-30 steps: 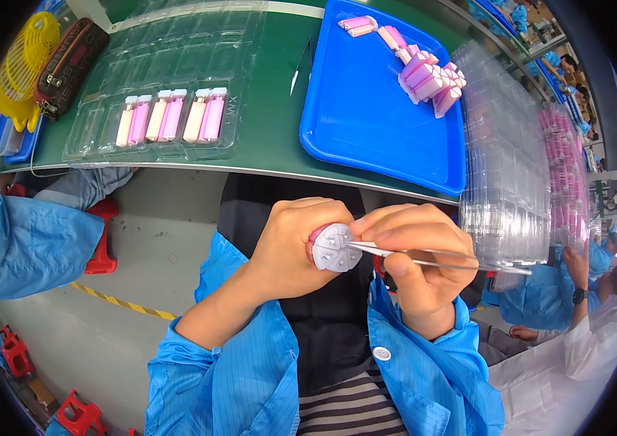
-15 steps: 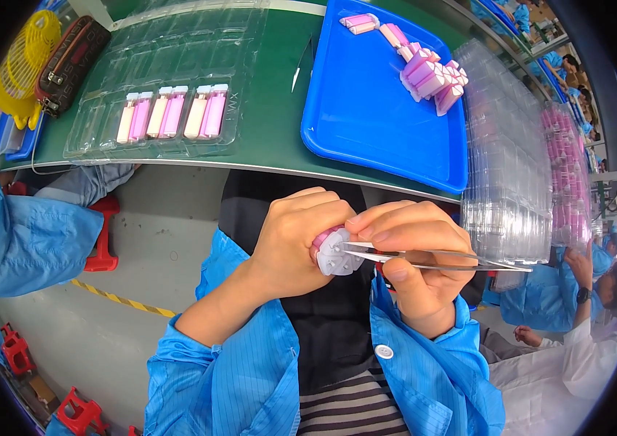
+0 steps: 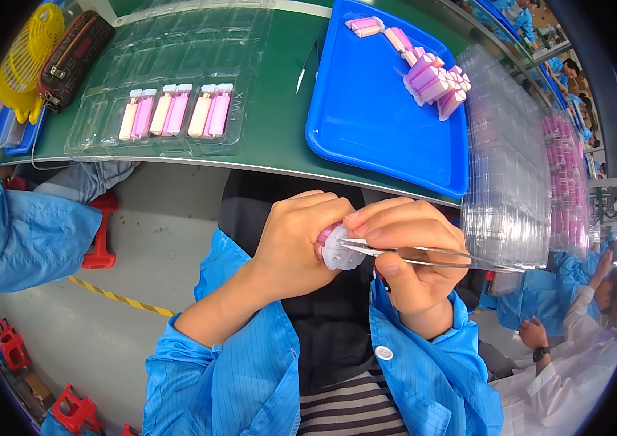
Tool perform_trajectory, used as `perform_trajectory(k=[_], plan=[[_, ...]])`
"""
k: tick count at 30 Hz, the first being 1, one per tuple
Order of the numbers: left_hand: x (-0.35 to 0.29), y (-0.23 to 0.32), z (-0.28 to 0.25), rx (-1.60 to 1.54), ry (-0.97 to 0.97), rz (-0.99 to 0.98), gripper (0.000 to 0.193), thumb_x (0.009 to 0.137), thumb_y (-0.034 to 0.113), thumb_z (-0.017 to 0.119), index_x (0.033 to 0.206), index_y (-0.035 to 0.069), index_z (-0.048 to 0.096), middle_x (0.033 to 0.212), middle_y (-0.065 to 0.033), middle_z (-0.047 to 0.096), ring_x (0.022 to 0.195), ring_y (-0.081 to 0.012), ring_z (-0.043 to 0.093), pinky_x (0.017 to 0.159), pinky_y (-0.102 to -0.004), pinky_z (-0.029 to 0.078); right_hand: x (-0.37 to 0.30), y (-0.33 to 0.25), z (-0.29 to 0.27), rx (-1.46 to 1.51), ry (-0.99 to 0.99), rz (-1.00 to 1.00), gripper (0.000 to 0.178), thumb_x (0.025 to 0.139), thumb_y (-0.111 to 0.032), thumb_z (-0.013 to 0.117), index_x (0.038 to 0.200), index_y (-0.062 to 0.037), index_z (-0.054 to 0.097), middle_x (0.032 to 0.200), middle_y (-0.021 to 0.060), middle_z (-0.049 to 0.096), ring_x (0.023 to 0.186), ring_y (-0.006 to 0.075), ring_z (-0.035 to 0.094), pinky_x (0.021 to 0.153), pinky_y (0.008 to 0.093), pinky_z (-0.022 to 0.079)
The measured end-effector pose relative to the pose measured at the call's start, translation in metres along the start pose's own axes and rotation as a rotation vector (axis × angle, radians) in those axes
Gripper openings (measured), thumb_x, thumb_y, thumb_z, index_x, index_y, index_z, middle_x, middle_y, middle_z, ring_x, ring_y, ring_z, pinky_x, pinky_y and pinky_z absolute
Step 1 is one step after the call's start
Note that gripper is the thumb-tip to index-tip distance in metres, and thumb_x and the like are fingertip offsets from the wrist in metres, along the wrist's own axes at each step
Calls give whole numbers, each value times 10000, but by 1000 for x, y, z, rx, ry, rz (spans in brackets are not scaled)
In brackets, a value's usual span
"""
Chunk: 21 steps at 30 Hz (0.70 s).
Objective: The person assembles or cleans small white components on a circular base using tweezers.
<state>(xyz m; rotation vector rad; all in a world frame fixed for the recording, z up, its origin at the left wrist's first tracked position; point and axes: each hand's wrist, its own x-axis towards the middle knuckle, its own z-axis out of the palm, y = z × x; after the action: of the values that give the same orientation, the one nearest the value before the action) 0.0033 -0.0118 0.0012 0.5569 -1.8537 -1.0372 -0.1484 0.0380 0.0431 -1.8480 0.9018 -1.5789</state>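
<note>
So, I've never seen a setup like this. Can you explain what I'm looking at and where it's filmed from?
There's no machine: these are a person's own bare hands. A wide fisheye camera on the person's head looks down, which is why straight edges bend near the rim.

The left hand grips a pink piece with a round whitish end. The right hand holds metal tweezers between thumb and fingers, the tips at that end.

On the green table, a clear plastic tray holds three pairs of pink and cream pieces. Beside it, a blue tray carries a loose heap of similar pieces. A yellow fan sits at the far left.
</note>
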Motion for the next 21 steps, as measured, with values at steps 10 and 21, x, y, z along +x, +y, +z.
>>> perform_trajectory(k=[10, 21], plan=[[-2, -2, 2, 0, 7, -7, 212, 618, 30, 742, 746, 40, 573, 662, -95, 570, 616, -301, 567, 553, -376, 445, -3, 3, 1, 23, 21, 27, 185, 729, 60, 723, 904, 69, 664, 873, 209, 679, 843, 312, 698, 744, 357, 565], [-2, -3, 2, 37, -8, -22, 214, 620, 37, 747, 749, 43, 576, 667, -89, 577, 624, -299, 574, 564, -378, 454, -2, 4, -1, -24, 6, 13, 178, 714, 89, 706, 886, 76, 662, 848, 209, 679, 818, 307, 703, 722, 343, 569]])
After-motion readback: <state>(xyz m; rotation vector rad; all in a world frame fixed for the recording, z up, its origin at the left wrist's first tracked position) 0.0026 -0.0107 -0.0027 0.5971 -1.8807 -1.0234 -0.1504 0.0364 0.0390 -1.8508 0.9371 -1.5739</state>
